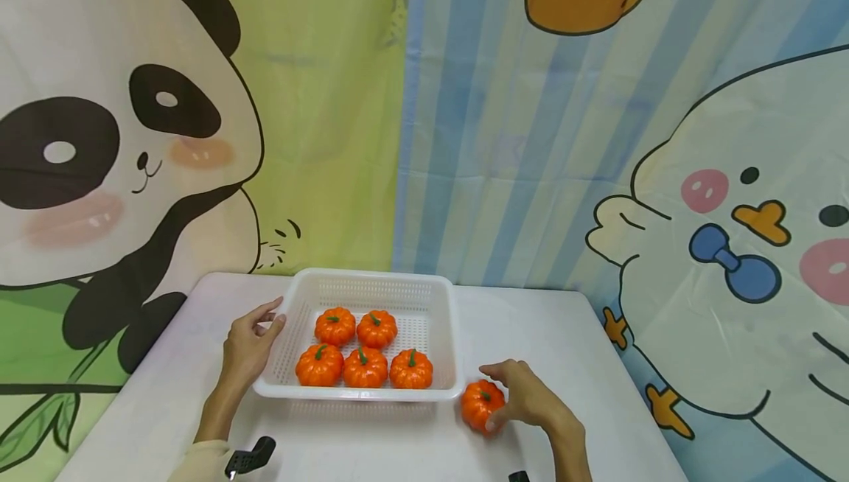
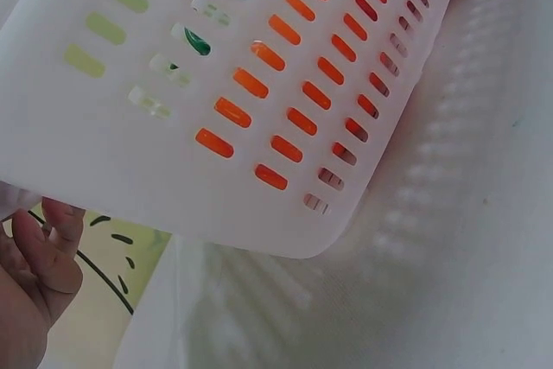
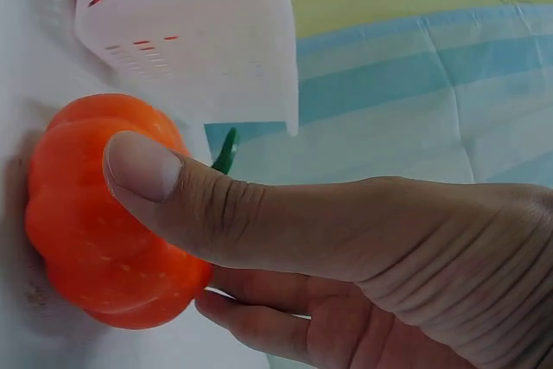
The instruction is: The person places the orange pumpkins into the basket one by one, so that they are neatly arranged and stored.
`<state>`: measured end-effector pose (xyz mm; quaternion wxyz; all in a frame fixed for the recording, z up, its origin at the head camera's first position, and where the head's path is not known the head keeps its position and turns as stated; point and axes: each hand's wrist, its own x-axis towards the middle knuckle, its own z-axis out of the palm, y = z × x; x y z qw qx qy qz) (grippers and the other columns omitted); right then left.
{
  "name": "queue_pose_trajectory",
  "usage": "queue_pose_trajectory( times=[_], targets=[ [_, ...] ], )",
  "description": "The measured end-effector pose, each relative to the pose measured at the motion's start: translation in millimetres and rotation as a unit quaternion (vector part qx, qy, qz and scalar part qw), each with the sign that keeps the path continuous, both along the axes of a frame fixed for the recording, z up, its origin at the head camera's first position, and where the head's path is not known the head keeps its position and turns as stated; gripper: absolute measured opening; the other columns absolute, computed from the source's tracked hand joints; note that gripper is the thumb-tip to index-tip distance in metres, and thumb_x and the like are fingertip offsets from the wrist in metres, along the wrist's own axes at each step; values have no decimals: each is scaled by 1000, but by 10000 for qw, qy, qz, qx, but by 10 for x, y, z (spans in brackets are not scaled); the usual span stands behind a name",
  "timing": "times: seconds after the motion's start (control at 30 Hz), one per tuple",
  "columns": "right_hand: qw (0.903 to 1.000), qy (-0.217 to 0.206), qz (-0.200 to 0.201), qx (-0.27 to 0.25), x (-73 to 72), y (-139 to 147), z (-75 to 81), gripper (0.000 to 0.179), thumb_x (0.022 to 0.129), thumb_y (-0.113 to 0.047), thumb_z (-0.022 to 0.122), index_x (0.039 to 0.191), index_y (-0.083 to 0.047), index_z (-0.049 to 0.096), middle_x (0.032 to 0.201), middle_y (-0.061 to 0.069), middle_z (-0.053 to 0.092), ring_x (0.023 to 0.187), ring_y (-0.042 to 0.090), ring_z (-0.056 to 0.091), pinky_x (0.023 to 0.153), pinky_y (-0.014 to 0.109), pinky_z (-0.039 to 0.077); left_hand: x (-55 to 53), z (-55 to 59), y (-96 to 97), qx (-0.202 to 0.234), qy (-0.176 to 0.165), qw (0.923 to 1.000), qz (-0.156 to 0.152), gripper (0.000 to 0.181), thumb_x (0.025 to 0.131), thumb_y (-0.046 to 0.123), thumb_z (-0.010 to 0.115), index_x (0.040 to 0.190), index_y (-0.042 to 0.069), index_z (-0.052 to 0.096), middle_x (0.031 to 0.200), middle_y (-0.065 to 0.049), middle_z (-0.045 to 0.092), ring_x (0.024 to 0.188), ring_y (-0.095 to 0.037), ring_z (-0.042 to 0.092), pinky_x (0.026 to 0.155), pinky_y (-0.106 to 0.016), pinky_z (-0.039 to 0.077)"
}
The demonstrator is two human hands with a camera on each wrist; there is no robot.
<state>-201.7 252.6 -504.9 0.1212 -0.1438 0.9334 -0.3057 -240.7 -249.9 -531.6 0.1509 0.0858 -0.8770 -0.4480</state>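
Note:
A white plastic basket with slotted walls stands on the table and holds several small orange pumpkins with green stems. At its left rim, my left hand holds the edge with thumb and fingers; the left wrist view has the curled fingers right at the rim. Just off the basket's front right corner, another orange pumpkin sits on the table. My right hand grips this one, its thumb across the near side and the other fingers partly hidden behind it.
The white table ends at a back edge against printed curtains, with a panda at left and a white chick at right. A black wrist-camera piece sticks out by the left sleeve.

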Motion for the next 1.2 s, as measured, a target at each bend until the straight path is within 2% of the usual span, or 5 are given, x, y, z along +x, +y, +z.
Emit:
queue_pose_trajectory(
  times=[0.23,0.67,1.2],
  targets=[
    [9997,66,226,-116,-8,4,-89,85,61,-12,107,137,4,73,129,12,79,121,35,67,110,66,51,-8,-8,6,30,-25,10000,-6,49,109,32,68,154,14,63,132,-23,73,83,-12,61,68,-24,49],
    [9994,-3,269,-209,-26,19,-126,82,64,-11,106,136,7,72,128,13,80,117,29,70,110,62,53,-12,10,14,85,8,10000,-11,49,109,30,68,154,13,63,131,-23,73,82,-11,61,67,-23,50],
    [9999,-110,69,-96,-21,13,-123,80,68,-18,106,137,6,72,128,12,80,115,26,69,110,62,53,0,5,5,84,-85,9999,-2,49,109,31,68,155,14,63,133,-23,72,84,-14,62,68,-23,50]
  ],
)
